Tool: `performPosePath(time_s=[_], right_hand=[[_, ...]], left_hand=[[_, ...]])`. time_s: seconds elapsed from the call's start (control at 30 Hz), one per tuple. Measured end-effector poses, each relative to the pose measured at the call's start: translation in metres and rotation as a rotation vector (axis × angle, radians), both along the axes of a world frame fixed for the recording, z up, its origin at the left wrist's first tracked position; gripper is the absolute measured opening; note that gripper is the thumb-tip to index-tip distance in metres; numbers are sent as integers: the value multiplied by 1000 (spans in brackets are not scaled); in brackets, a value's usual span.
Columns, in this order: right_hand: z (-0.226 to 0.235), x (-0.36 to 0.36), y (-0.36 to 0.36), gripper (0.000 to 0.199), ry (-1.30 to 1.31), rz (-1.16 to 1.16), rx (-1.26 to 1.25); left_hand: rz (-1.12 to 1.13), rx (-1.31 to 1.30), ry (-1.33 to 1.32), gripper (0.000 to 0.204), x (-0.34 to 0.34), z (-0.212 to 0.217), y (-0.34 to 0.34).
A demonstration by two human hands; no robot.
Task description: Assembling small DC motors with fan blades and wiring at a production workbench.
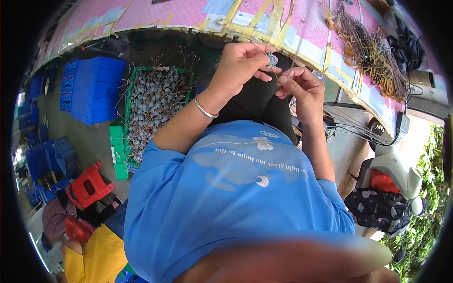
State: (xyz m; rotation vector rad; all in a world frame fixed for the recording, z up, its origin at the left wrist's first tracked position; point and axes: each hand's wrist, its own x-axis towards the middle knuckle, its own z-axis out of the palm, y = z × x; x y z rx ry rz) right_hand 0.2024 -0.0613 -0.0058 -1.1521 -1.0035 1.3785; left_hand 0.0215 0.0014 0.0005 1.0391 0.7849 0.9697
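My left hand [241, 66], with a silver bangle on its wrist, pinches a thin yellowish wire [275, 71] between thumb and fingertips. My right hand [300, 86] closes its thumb and forefinger on the same wire, lower and to the right. A small round grey part [272, 59] shows beside the left fingertips; whether it is joined to the wire I cannot tell. Both hands are above my lap, just short of the edge of the pink-topped table [306, 21]. The wire's far ends are too fine to follow.
A heap of brown and orange wires [370, 59] lies on the table at right. Left of me, a green crate [128, 101] holds many grey wired parts. Blue crates [96, 89], a red stool [90, 184] and a person in yellow [96, 254] are farther left; a scooter [394, 172] stands right.
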Motion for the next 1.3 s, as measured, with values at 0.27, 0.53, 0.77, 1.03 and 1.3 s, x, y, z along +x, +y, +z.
performPosePath(time_s=[0.27,0.53,0.77,1.03,1.3], right_hand=[[-17,-7,-3,23,-592,-38,430],[-2,-3,21,16,240,102,279],[-3,1,20,10,439,-47,258],[-18,5,25,8,482,-45,-6],[-17,1,50,11,575,64,-55]], left_hand=[[-90,-114,-192,24,0,6,-6],[-243,-18,-87,21,10,18,-21],[-198,-124,-144,18,10,15,-17],[-111,116,-45,24,18,4,-25],[-206,187,-154,42,5,-6,-6]])
